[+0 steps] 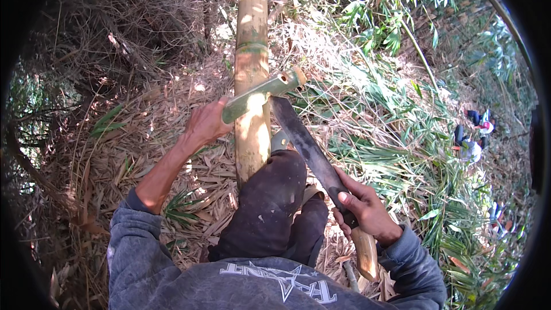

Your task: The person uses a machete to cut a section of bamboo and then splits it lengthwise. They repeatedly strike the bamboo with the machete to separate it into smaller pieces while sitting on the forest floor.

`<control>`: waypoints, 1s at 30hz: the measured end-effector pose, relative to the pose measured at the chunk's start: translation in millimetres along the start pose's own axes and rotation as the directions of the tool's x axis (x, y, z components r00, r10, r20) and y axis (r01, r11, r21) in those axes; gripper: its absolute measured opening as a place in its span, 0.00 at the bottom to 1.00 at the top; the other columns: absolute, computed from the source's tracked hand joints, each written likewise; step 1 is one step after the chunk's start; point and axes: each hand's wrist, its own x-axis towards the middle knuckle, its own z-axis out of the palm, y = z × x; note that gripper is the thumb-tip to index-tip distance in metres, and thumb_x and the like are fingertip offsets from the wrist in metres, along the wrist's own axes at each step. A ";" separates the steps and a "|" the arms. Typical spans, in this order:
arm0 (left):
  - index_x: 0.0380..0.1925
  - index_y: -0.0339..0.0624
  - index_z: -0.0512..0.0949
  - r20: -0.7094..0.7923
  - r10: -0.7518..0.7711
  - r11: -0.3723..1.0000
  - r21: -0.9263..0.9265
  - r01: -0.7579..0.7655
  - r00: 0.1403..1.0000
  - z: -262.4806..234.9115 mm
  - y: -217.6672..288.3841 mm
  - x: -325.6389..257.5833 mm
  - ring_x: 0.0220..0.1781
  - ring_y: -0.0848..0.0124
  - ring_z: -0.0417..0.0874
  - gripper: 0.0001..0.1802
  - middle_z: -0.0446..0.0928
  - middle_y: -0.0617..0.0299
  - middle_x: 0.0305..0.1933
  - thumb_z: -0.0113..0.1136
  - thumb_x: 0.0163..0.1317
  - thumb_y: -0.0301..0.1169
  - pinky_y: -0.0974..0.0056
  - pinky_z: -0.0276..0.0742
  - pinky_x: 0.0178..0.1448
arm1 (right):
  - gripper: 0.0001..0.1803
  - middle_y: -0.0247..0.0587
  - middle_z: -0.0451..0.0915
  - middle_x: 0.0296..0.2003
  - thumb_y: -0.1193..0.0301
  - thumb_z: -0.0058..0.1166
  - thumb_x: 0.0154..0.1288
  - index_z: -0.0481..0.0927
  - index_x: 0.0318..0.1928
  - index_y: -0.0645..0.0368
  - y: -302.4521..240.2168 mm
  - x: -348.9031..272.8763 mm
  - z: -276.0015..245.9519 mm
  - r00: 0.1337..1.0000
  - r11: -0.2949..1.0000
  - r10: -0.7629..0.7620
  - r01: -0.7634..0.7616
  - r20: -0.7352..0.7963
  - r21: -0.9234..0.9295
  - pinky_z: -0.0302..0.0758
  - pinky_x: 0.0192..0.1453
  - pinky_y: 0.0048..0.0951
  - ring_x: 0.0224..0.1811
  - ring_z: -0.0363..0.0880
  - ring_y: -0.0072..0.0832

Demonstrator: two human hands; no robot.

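A short green bamboo piece (263,92) lies slantwise across a thick yellowish bamboo pole (252,23), with a small hole near its far right end. My left hand (208,120) is closed round the piece's lower left end, beside the pole. In my right hand (367,209) is a machete (304,143), gripped where its dark blade meets the wooden handle. The blade slants up and left, its tip right at the pole's right side, just under the bamboo piece. From this view I cannot tell whether the tip touches the bamboo.
My bent leg (272,195) is against the pole's near end. Dry leaves (149,132) cover the ground, with cut green fronds (361,143) to the right. Dense dry brush (126,23) stands at the far left. A few people (470,149) are at the far right.
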 end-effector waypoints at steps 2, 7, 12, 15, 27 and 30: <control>0.54 0.35 0.72 -0.035 0.008 1.000 0.030 -0.007 0.999 0.6 -0.8 1.4 0.35 0.54 0.86 0.34 0.82 0.46 0.36 0.69 0.54 0.47 0.50 0.82 0.39 | 0.30 0.38 0.75 0.22 0.71 0.40 0.78 0.51 0.77 0.51 6.5 -1.6 7.0 1.000 1.000 -0.004 0.004 -0.006 0.026 0.72 0.24 0.24 0.17 0.71 0.22; 0.56 0.33 0.70 -0.027 -0.115 0.992 -0.061 0.114 0.993 15.5 4.4 -5.5 0.41 0.53 0.86 0.37 0.82 0.42 0.42 0.70 0.52 0.46 0.52 0.82 0.46 | 0.36 0.48 0.82 0.28 0.80 0.47 0.70 0.53 0.75 0.54 13.5 2.0 9.0 0.953 0.611 -0.292 0.122 -0.080 -0.782 0.76 0.29 0.36 0.21 0.80 0.34; 0.62 0.32 0.68 0.038 -0.105 0.932 -0.345 0.112 0.994 22.2 -17.1 0.2 0.48 0.57 0.85 0.43 0.81 0.42 0.50 0.72 0.49 0.44 0.56 0.80 0.53 | 0.38 0.50 0.82 0.28 0.82 0.50 0.66 0.55 0.75 0.55 50.0 -10.6 1.2 0.842 0.417 -0.539 0.231 -0.034 -0.879 0.76 0.29 0.41 0.25 0.82 0.43; 0.62 0.33 0.69 0.129 0.000 0.868 -0.492 0.064 0.992 12.9 -37.9 14.9 0.49 0.62 0.84 0.42 0.81 0.48 0.51 0.72 0.48 0.42 0.59 0.78 0.56 | 0.39 0.56 0.82 0.30 0.78 0.54 0.66 0.53 0.75 0.54 57.1 1.6 -8.3 0.813 0.497 -0.563 0.192 -0.147 -0.846 0.74 0.27 0.45 0.26 0.81 0.51; 0.58 0.34 0.72 0.112 -0.005 0.850 -0.522 0.063 0.994 2.5 -26.0 4.5 0.49 0.67 0.82 0.36 0.82 0.53 0.49 0.71 0.50 0.38 0.61 0.77 0.55 | 0.36 0.55 0.80 0.26 0.79 0.52 0.66 0.59 0.73 0.50 25.6 42.5 -28.5 0.841 0.394 -0.541 0.229 -0.023 -0.890 0.73 0.32 0.49 0.29 0.80 0.53; 0.58 0.35 0.73 0.064 -0.095 0.880 -0.461 0.114 0.993 13.5 -18.1 -0.4 0.50 0.64 0.83 0.35 0.82 0.51 0.49 0.71 0.50 0.39 0.60 0.77 0.55 | 0.34 0.54 0.82 0.27 0.81 0.50 0.65 0.63 0.72 0.53 16.3 19.8 -23.3 0.947 0.629 -0.286 0.072 -0.144 -0.774 0.76 0.34 0.44 0.27 0.82 0.50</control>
